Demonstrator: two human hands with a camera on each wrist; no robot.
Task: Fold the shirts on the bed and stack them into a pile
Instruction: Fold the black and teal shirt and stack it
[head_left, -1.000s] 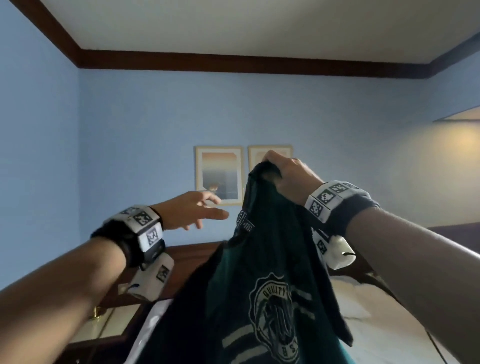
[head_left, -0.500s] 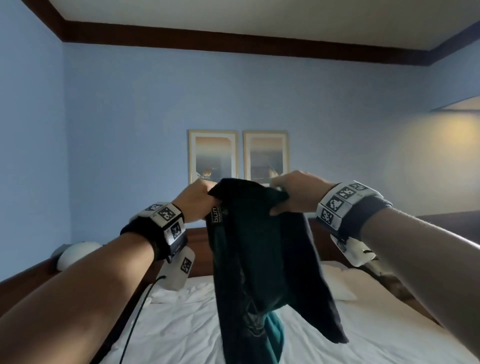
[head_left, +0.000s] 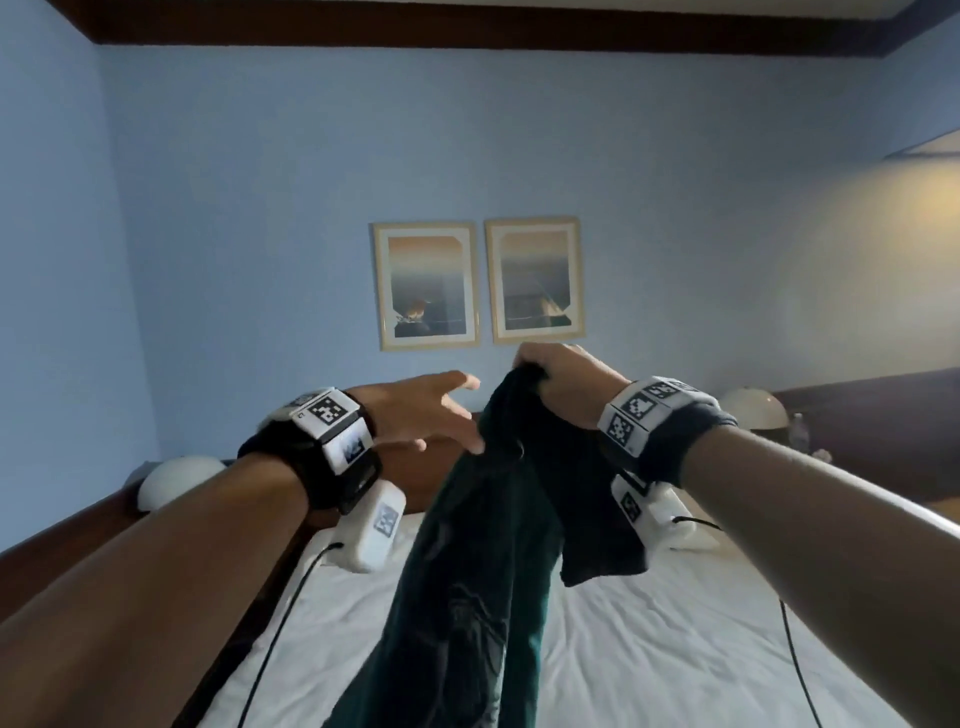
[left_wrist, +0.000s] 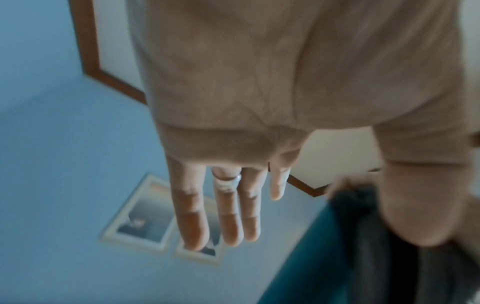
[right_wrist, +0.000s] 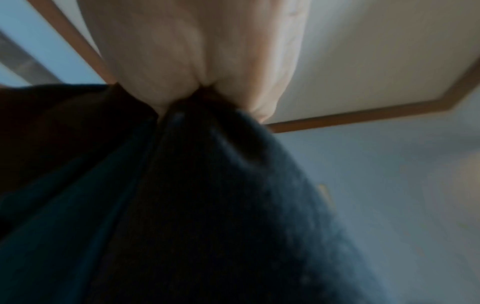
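Right-hand fingers (head_left: 530, 364) bunched tight round the top edge of a dark green, soft cotton shirt (head_left: 483, 561), right hand (head_left: 563, 387) raised in front of the chest. Left hand (head_left: 426, 410) flat and splayed, fingers (left_wrist: 223, 214) straight, holding nothing, thumb tip just beside the hanging cloth; whether touching it, hard to tell through the blur. Shirt dangling in one long twisted rope from that single grip, above the white-sheeted bed (head_left: 649, 649), lower part running out of view at the bottom; a dark sleeve (head_left: 602, 540) flopped out to the right side.

Light, limp, no stiffness at all: likely to sag and twist wherever unsupported, not slippery, nothing breakable. Best taken at two points along the shoulder seam or collar edge, one per hand, then spread wide to let the body fall flat. Behind, two framed seascape prints (head_left: 478, 283) on the blue wall.
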